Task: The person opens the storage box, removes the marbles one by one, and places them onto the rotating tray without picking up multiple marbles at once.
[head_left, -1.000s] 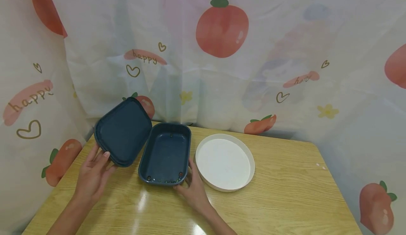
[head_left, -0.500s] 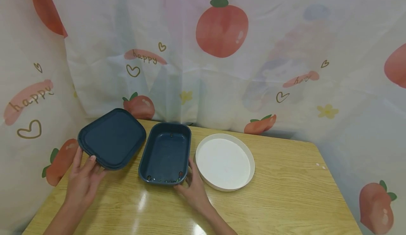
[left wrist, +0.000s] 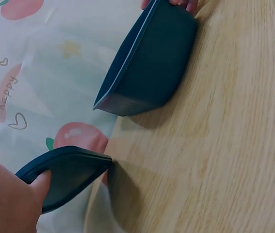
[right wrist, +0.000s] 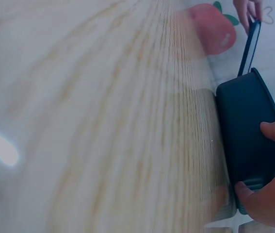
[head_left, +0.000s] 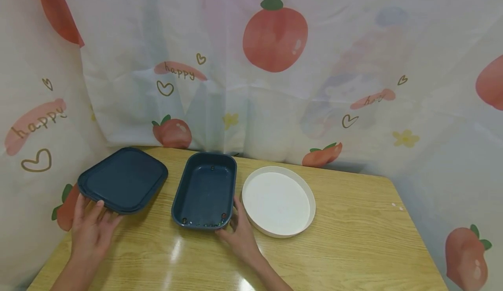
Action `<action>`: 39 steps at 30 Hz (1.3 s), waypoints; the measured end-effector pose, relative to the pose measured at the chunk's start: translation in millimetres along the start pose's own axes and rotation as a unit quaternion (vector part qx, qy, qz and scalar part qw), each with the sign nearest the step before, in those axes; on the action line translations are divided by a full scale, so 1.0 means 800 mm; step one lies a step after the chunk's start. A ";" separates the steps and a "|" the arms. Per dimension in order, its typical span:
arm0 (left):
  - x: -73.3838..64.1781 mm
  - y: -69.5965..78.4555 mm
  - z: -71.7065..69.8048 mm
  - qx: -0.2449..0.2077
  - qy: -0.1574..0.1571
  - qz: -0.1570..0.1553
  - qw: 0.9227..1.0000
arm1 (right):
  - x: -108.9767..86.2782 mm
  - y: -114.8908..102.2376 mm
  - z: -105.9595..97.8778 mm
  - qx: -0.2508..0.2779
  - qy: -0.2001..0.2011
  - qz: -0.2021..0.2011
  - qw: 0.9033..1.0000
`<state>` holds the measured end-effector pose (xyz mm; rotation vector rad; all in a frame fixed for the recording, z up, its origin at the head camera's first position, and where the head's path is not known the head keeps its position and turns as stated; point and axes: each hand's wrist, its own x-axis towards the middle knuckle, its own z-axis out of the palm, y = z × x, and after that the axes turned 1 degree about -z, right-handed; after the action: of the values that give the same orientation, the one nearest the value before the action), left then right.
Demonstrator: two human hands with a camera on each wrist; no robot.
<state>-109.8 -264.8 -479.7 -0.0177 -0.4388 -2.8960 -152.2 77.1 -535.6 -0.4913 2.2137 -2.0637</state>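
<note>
My left hand [head_left: 92, 230] pinches a flat dark-blue lid [head_left: 123, 179] by its near edge, at the left of the table in the head view. The lid is tilted, and in the left wrist view its far edge is close over the tabletop with a shadow beside it. An open dark-blue rectangular box [head_left: 204, 190] stands on the table to the right of the lid. My right hand [head_left: 240, 234] grips the box's near right corner, thumb at the front and fingers along the side. Inside, small dark round spots and several tiny shiny bits show along the near end.
A round white tray [head_left: 279, 201] lies just right of the box and my right hand. Two small white bits [head_left: 397, 205] are near the right edge of the wooden table [head_left: 353, 238]. A patterned curtain [head_left: 251, 107] hangs behind the table and at both sides.
My left hand has moved the lid left and down, away from the box, turning it from steeply tilted to flatter. My right hand, the box and the tray have stayed in place.
</note>
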 end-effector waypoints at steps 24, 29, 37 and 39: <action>-0.007 0.005 -0.001 0.281 0.338 0.046 0.897 | -0.003 -0.001 -0.001 -0.003 -0.002 -0.003 1.000; -0.008 0.007 -0.014 0.381 0.350 0.014 0.856 | -0.003 -0.001 -0.001 -0.011 0.000 0.003 1.000; -0.009 0.010 -0.033 0.505 0.355 -0.034 0.786 | -0.004 -0.002 -0.001 -0.018 0.005 0.017 1.000; -0.008 0.014 -0.041 0.536 0.343 -0.049 0.770 | -0.004 -0.002 -0.001 -0.019 0.006 0.017 1.000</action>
<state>-100.8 -283.8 -507.8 1.1809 -1.8023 -2.0374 -149.0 78.9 -534.6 -0.4420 2.2549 -2.0180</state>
